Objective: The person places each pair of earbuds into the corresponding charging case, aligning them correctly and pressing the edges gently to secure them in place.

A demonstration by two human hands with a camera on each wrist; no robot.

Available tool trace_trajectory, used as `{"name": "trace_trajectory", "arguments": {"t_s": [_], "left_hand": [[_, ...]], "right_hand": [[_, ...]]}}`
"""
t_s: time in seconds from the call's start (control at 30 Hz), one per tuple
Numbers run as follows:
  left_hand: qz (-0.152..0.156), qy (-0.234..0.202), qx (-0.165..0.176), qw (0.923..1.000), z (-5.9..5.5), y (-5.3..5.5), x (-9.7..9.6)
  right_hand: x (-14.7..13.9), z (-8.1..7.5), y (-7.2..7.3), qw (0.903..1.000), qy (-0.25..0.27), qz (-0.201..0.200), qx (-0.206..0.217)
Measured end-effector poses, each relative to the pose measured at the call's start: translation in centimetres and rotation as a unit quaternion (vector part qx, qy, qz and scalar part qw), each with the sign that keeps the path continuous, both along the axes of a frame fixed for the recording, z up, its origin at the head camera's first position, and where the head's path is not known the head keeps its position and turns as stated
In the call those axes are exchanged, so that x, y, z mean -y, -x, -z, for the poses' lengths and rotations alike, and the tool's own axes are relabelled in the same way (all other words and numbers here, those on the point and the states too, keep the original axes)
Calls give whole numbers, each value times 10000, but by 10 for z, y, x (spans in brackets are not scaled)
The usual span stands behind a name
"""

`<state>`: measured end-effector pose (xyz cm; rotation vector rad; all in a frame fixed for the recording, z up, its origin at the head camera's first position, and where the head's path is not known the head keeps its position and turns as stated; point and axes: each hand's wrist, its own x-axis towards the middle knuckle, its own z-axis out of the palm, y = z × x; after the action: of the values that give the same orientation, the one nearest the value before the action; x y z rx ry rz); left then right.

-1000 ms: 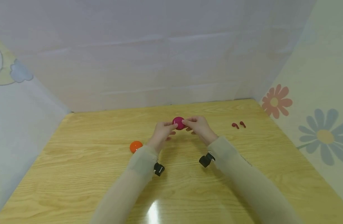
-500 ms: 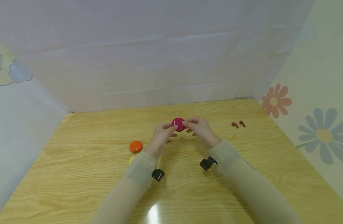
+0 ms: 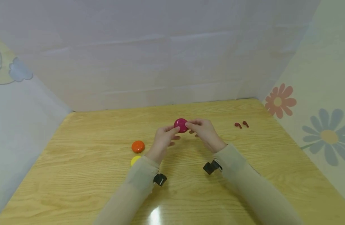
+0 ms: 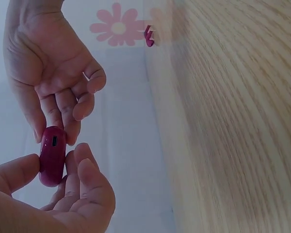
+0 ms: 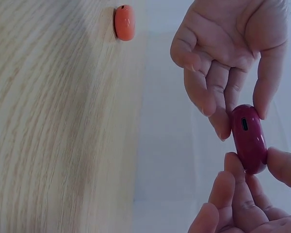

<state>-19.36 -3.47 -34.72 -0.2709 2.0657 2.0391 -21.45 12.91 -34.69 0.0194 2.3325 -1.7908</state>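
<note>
A round, glossy magenta earbud charging case (image 3: 181, 125) is held up above the table between both hands. My left hand (image 3: 162, 139) pinches its left side with thumb and fingers, while my right hand (image 3: 204, 132) pinches the right side. On the case's edge a small charging port (image 4: 55, 141) shows in the left wrist view. The lid looks closed in both wrist views. Two dark red earbuds (image 3: 241, 125) lie side by side on the table, to the right of the right hand.
An orange case (image 3: 138, 146) sits on the wooden table (image 3: 85, 162) left of the left forearm. Just nearer, a yellow case (image 3: 135, 160) is partly covered by the left sleeve. Pale cloth walls (image 3: 172, 62) border the table's back and sides.
Both hands and the magenta case have come slightly nearer to me. The yellow case, hidden by the left sleeve at first, now partly shows. The grip on the magenta case looks the same.
</note>
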Motion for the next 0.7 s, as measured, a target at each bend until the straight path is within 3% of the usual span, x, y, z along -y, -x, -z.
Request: {"name": "trace_trajectory", "arguments": {"t_s": [0.47, 0.7], "left_hand": [[273, 302, -450, 9982, 1, -10, 3], [364, 334, -493, 9976, -1, -15, 4]], "right_hand": [[-6, -6, -14, 9990, -108, -396, -204], [-8, -10, -21, 9982, -16, -485, -354]]}}
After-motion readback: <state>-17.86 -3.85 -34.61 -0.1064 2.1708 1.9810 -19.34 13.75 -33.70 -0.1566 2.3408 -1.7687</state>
